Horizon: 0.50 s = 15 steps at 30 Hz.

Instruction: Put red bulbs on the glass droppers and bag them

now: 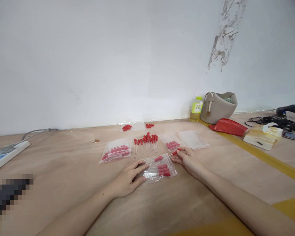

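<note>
In front of me lies a clear zip bag (151,176) with several red-bulbed glass droppers (164,170) in it. My left hand (130,178) rests at its left edge, fingers stretched out and apart, the tips touching the plastic. My right hand (186,160) pinches a dropper (176,152) by its red bulb, at the bag's upper right; the thin tube points left toward the bag. Just beyond, loose droppers (147,141) lie in a row with bulbs away from me. Filled zip bags sit left (116,150) and right (170,142) of that row.
A stack of flat clear bags (193,140) lies right of the droppers. Loose red bulbs (127,127) sit near the wall. Farther right are a tea bottle (196,109), a grey bag (217,108), a red pouch (228,127), tissues (262,136) and black cables (275,123). A power strip (8,155) lies left.
</note>
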Each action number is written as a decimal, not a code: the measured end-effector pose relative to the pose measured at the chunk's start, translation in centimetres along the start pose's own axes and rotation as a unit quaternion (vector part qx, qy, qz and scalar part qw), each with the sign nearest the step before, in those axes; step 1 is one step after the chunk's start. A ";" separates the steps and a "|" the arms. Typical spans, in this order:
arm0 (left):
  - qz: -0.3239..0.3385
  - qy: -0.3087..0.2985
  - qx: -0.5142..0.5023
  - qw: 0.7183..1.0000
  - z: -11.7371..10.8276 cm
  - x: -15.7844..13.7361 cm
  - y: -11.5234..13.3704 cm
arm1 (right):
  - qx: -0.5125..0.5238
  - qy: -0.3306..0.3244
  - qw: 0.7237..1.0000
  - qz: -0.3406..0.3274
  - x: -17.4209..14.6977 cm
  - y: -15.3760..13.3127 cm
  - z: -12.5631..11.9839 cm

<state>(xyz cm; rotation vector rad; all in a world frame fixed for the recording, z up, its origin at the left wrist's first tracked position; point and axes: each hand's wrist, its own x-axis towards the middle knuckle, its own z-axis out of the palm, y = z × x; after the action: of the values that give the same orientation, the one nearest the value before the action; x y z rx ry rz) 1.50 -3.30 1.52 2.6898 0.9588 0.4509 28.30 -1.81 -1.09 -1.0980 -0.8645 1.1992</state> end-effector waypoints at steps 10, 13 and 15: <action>0.003 -0.002 -0.010 1.000 -0.2 0.1 0.2 | -0.345 -0.117 0.921 -0.137 0.4 -0.9 -1.0; -0.002 -0.003 -0.012 1.000 -0.2 0.2 0.2 | -0.368 -0.143 0.906 -0.154 0.5 -0.8 -0.8; -0.003 -0.001 -0.011 1.000 -0.1 0.2 0.2 | -0.372 -0.158 0.901 -0.160 0.5 -0.5 -0.6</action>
<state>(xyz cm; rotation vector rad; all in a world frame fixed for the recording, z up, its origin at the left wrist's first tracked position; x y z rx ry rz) 1.71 -3.31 1.75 2.6659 0.9548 0.4543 29.12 -1.48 -0.78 -1.2969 -1.7789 0.7771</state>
